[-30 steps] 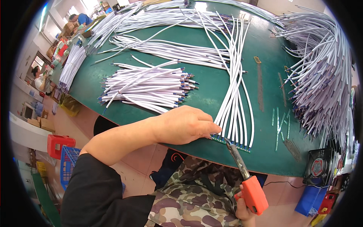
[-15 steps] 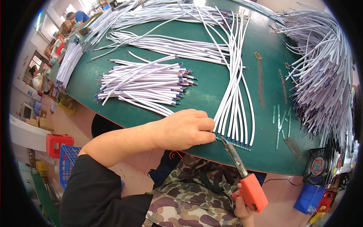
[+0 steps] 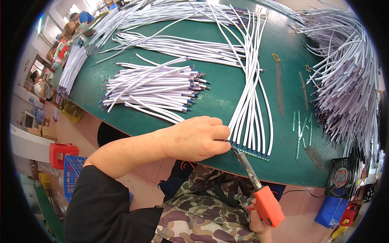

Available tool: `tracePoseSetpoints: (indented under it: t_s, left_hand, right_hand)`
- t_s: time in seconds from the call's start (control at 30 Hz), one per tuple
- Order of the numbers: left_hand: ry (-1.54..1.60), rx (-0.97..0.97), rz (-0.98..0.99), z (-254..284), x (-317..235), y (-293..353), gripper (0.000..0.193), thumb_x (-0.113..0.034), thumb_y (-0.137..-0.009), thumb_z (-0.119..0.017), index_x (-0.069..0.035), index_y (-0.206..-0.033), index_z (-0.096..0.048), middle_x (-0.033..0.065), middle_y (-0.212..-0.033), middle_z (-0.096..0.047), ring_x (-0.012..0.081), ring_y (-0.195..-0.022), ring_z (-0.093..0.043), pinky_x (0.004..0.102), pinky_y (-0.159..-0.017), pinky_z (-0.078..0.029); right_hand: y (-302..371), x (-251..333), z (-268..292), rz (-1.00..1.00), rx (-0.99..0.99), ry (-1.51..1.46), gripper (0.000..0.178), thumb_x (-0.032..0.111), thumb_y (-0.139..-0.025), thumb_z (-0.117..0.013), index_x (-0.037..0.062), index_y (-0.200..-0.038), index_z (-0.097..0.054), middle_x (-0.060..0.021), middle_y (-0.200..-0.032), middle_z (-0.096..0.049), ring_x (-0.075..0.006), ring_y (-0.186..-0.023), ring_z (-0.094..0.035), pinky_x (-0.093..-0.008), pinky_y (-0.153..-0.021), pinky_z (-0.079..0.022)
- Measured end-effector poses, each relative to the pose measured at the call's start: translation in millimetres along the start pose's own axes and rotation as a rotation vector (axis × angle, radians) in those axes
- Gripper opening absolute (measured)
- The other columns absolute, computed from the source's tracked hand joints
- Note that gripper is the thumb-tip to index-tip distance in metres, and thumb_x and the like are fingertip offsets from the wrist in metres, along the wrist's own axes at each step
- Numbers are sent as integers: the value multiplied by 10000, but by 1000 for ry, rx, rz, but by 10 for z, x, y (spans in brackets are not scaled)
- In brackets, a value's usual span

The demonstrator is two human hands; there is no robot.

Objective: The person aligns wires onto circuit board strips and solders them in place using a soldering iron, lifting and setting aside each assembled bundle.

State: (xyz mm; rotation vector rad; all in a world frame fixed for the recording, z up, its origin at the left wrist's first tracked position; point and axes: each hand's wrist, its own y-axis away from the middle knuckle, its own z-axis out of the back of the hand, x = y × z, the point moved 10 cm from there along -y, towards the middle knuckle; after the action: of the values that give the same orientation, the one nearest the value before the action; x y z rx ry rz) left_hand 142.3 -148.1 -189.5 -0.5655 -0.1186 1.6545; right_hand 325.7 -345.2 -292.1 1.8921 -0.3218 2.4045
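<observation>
R hand [image 3: 256,222] w/ blocky-handled iron [image 3: 262,197]

A head-worn fisheye camera, close above the near edge of a green table [image 3: 216,107], looks down and across to its far side.

A black elbow-length sleeve [image 3: 106,202] is worn with brown-and-green camouflage clothing [image 3: 202,222].

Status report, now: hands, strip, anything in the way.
Left hand at left end of strip. Right hand gripping iron. Cables lined along strip. Possible obstruction: left hand, close beside iron's tip.
</observation>
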Motion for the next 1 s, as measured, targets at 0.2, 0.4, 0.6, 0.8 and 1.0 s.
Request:
tracePoseSetpoints:
  t_s: [0.2,0.4,0.6,0.8,1.0]
  left_hand:
    - [9,6,-8,2,1,-11,178,-85,-792,-711,-57,-963,-670,63,-848,-541,256,-716,-557,380,-611,-476]
    - [5,38,10,-10,10,-17,154,-131,-750,-655,-58,-885,-668,63,-835,-531,257,-774,-563,378,-673,-502]
    - [-11,47,16,-20,7,-25,157,-129,-750,-654,-57,-888,-670,63,-836,-533,255,-780,-565,377,-677,-504]
    - [-23,42,16,-29,-1,-28,161,-128,-745,-657,-54,-887,-672,62,-844,-549,250,-786,-569,370,-686,-508]
    - [-35,61,16,-36,-7,-34,162,-130,-747,-654,-49,-885,-672,60,-847,-557,247,-788,-574,366,-687,-510]
  right_hand:
    - [11,48,-4,76,11,71,300,227,-930,-662,-37,-1072,-663,-115,-966,-685,-207,-845,-660,-349,-766,-556]
    - [2,-1,5,-25,-15,14,284,213,-911,-671,-35,-1049,-669,-108,-932,-684,-202,-811,-660,-339,-752,-553]
    - [-97,78,-37,4,-1,16,260,213,-896,-684,-30,-987,-676,-102,-887,-676,-193,-777,-651,-332,-701,-551]
    - [-138,187,-59,71,7,86,248,215,-875,-699,-20,-947,-670,-96,-861,-650,-198,-730,-641,-320,-654,-545]
    - [-163,137,-11,-15,-78,37,208,188,-848,-699,-2,-930,-680,-95,-846,-657,-214,-752,-648,-330,-647,-532]
